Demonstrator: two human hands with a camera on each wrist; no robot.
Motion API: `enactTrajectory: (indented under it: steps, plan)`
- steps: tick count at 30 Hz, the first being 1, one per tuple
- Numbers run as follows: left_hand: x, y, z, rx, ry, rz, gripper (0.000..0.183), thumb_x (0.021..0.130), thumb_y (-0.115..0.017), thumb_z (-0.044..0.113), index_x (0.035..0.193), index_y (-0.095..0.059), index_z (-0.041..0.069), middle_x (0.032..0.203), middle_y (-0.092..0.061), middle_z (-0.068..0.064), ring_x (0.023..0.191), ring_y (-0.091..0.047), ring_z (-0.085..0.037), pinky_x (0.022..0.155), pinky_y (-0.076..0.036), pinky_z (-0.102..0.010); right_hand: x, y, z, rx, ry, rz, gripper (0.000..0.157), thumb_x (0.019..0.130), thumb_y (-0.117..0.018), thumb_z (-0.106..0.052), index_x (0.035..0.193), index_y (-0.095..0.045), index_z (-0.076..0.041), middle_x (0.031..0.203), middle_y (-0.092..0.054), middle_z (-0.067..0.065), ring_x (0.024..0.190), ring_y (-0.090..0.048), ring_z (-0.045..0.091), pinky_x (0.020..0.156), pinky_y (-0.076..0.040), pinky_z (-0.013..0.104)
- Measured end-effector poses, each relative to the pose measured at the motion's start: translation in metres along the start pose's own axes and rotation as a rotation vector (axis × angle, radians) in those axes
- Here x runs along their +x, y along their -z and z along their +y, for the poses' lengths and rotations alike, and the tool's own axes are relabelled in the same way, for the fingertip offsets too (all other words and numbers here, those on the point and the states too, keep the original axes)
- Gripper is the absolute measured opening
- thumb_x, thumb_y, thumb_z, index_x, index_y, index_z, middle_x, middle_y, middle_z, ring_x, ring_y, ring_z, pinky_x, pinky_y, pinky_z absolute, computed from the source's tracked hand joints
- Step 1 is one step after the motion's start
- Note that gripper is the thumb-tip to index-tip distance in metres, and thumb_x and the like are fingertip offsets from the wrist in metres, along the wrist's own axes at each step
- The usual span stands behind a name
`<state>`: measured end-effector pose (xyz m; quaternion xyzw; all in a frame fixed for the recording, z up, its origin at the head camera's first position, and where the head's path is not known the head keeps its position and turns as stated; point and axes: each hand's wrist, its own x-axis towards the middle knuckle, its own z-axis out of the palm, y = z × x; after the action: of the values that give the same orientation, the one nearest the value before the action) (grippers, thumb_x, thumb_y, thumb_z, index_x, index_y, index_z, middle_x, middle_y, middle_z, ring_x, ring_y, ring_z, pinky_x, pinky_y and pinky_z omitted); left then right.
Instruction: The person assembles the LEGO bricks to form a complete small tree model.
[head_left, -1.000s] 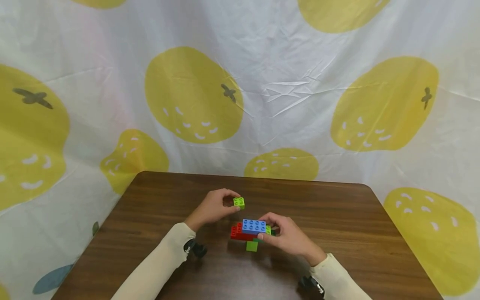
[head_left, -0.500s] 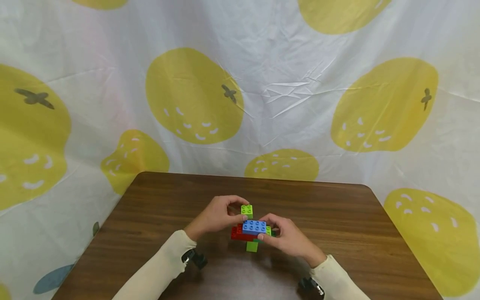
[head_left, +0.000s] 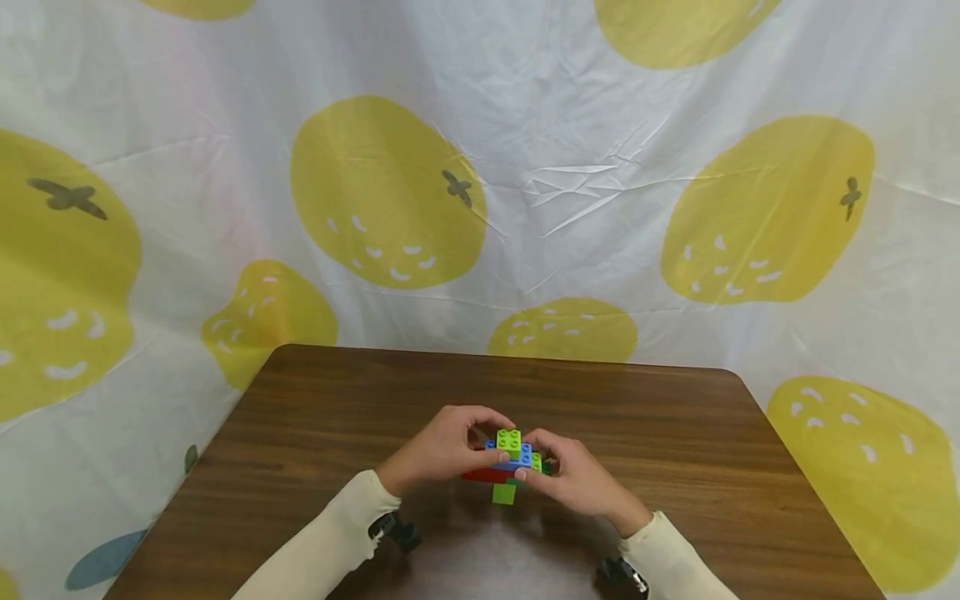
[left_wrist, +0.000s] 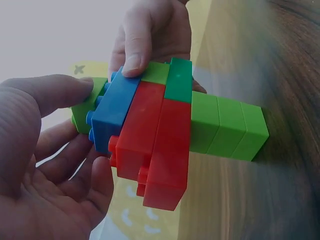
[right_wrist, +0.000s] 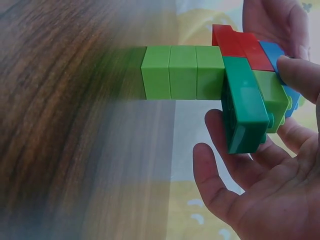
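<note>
A tower of toy building bricks stands on the table, with a column of three lime green bricks (right_wrist: 182, 72) at its base. Wider layers sit above: red bricks (left_wrist: 167, 155), a dark green brick (right_wrist: 245, 100), a lime piece and a blue brick (left_wrist: 116, 110). My left hand (head_left: 442, 446) pinches a small lime green brick (head_left: 509, 440) between thumb and fingers, at the studs on top of the blue brick. From the right, my right hand (head_left: 577, 477) holds the tower's upper layers, its thumb pressed on the blue brick's side.
The brown wooden table (head_left: 652, 425) has rounded far corners. Behind it hangs a white cloth (head_left: 570, 200) with large yellow fruit prints. Each wrist wears a dark strapped camera (head_left: 622, 573) close over the tabletop.
My left hand has moved right and toward me, bringing the small lime brick from beyond the tower onto the blue brick's top. My right hand has stayed on the tower.
</note>
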<state>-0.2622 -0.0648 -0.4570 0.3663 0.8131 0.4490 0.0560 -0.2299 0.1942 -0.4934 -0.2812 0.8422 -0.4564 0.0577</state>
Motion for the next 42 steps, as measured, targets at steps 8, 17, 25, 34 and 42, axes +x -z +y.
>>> enactTrajectory:
  steps: [8,17,25,34,42]
  plan:
    - [-0.003,-0.001,0.0,0.046,-0.049,0.007,0.032,0.093,-0.084,0.02,0.123,-0.076,0.013,0.109,-0.077,-0.001,0.089,-0.067,-0.006,0.078,-0.062,-0.031,0.0,-0.002,0.0,-0.006,0.003,-0.003,0.025,0.102,-0.072,-0.031,0.123,-0.065,-0.017,0.102,-0.073,-0.001,0.084,-0.065,0.009,0.07,-0.056,0.026]
    - [-0.004,0.0,0.004,0.081,-0.07,0.019,0.03,0.09,-0.085,0.019,0.119,-0.078,0.013,0.106,-0.078,0.0,0.084,-0.066,-0.005,0.075,-0.062,-0.032,0.0,-0.004,-0.001,0.01,0.037,-0.008,0.022,0.103,-0.071,-0.027,0.121,-0.064,-0.017,0.101,-0.073,0.0,0.082,-0.063,0.007,0.068,-0.054,0.025]
    - [0.002,0.001,0.002,0.083,-0.074,-0.003,0.031,0.087,-0.086,0.019,0.118,-0.079,0.014,0.104,-0.079,0.001,0.08,-0.067,-0.009,0.076,-0.063,-0.035,0.0,-0.003,0.001,0.013,0.057,0.007,0.019,0.102,-0.072,-0.025,0.117,-0.065,-0.016,0.1,-0.072,0.001,0.082,-0.063,0.007,0.067,-0.055,0.026]
    - [0.002,-0.001,-0.004,0.041,-0.026,-0.005,0.033,0.087,-0.088,0.026,0.117,-0.079,0.017,0.104,-0.079,0.004,0.081,-0.069,-0.008,0.075,-0.061,-0.026,0.001,-0.001,0.0,0.001,0.057,-0.008,0.021,0.102,-0.073,-0.027,0.118,-0.066,-0.016,0.1,-0.073,0.001,0.081,-0.064,0.007,0.067,-0.056,0.027]
    - [0.003,-0.002,-0.009,0.062,-0.017,-0.018,0.034,0.087,-0.089,0.03,0.117,-0.078,0.019,0.103,-0.078,0.007,0.081,-0.068,-0.007,0.074,-0.058,-0.021,0.0,-0.001,-0.002,-0.018,0.044,0.0,0.021,0.102,-0.073,-0.029,0.117,-0.066,-0.016,0.099,-0.073,0.0,0.081,-0.064,0.006,0.068,-0.057,0.029]
